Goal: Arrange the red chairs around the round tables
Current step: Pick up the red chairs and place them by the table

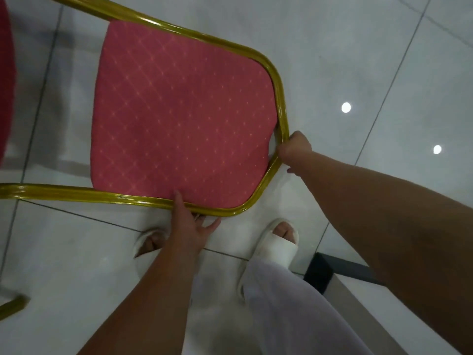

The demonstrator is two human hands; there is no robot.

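1. Red chair [179,119]: padded back above the tiled floor [358,47], spanning between both grips.
2. Left hand [190,226]: thumb over the gold frame [280,103] at its near rail, fingers spread beneath, holding it.
3. Right hand [294,149]: fist closed round the frame's top bend, right of the pad.

chair [179,119]: only the backrest shows; the rest is cut off at the left edge.
right hand [294,149]: fingertips hidden behind the rail it grips.
left hand [190,224]: fingers behind the rail, grip unclear.
second chair [5,85]: red sliver at the left edge.
gold leg [12,304]: blurred, cut off.
dark block [322,272]: partly covered, unidentifiable.
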